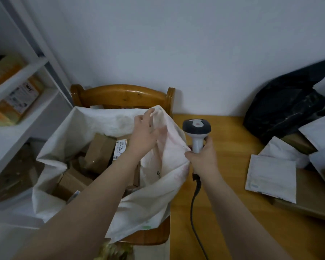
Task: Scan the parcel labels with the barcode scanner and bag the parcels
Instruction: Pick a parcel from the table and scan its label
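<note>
scanner [197, 128] in right hand [203, 159], left hand [144, 136] holding sack [101, 120].

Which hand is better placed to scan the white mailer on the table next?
Right, probably: the right hand grips the barcode scanner on the side of the white mailer, while the left hand holds the rim of the sack.

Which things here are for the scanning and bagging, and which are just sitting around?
For the job: barcode scanner in the right hand; white sack, its rim held by the left hand; brown boxes inside it; white mailers on the table.
Just lying about: wooden chair under the sack; orange boxes on the shelf; black bag, maybe.
</note>
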